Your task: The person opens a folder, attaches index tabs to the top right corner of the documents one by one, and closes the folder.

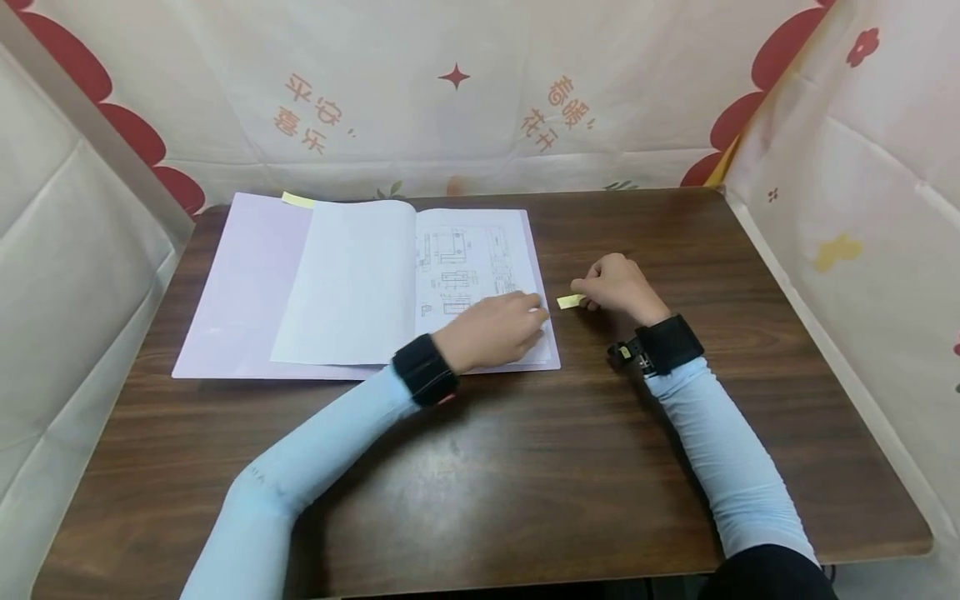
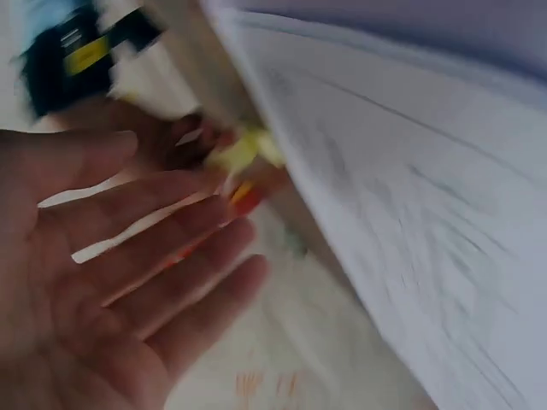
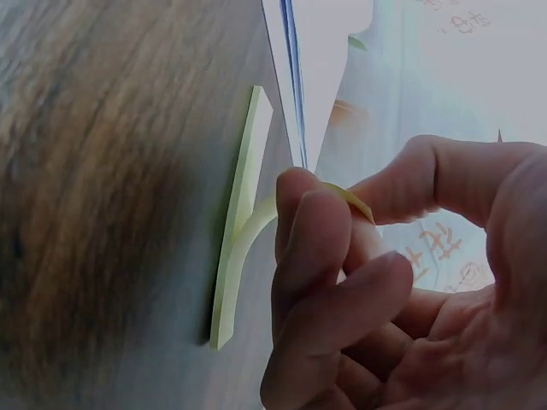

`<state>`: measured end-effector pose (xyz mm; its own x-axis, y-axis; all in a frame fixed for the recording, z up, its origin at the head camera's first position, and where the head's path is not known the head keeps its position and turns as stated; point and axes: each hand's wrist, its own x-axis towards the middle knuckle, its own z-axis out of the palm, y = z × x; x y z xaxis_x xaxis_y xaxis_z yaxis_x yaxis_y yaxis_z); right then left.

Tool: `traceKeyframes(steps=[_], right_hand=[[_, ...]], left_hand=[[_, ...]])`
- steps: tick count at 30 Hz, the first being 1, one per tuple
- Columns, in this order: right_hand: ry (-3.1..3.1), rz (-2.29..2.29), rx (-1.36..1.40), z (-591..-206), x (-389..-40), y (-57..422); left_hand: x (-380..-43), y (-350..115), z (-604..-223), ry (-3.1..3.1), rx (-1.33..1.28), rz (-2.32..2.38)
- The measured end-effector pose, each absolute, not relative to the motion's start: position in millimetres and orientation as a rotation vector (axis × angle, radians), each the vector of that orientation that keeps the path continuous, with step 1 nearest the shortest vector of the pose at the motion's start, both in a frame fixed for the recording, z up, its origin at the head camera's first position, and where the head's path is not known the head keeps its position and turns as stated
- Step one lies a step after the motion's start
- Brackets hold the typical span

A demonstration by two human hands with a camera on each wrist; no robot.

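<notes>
- One yellow strip, pinched in right hand, may drag its pad.
- Likely cause: unsteadied pad, folder's 3 o'clock.
- Left hand: fingers extended, empty.

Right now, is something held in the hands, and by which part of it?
The right hand pinches a yellow strip by its raised end; the left hand holds nothing.

Matt paper notes; glossy tabletop, seemingly wood.

Passage lies between the sleeves across the near worktop; the open folder obstructs far left, fabric the right.
</notes>
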<state>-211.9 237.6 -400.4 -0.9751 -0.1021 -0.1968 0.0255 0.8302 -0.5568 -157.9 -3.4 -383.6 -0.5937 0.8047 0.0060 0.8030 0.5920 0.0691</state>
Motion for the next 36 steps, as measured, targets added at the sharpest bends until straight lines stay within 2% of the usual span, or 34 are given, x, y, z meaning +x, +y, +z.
traceKeyframes(steps=[4, 8, 17, 29, 36], right_hand=[[2.781, -0.845, -0.061, -398.0, -213.1, 240.6], [2.789, -0.829, -0.080, -395.4, -212.5, 241.8], [2.983, -0.719, -0.018, -391.0, -211.8, 248.7], [2.943, -0.676, -0.065, -396.5, -211.5, 251.4], [2.913, -0.588, 0.025, -396.0, -213.1, 257.3]], left_hand=[[-175.4, 35.0, -395.9, 2.708, 1.521, -0.074], [-183.9, 51.5, -405.9, 2.691, 1.520, -0.194], [-189.6, 53.3, -404.7, 2.684, 1.452, -0.156], [-193.1, 56.1, -404.8, 2.668, 1.429, -0.066], [-190.9, 58.4, -402.8, 2.684, 1.388, -0.060]])
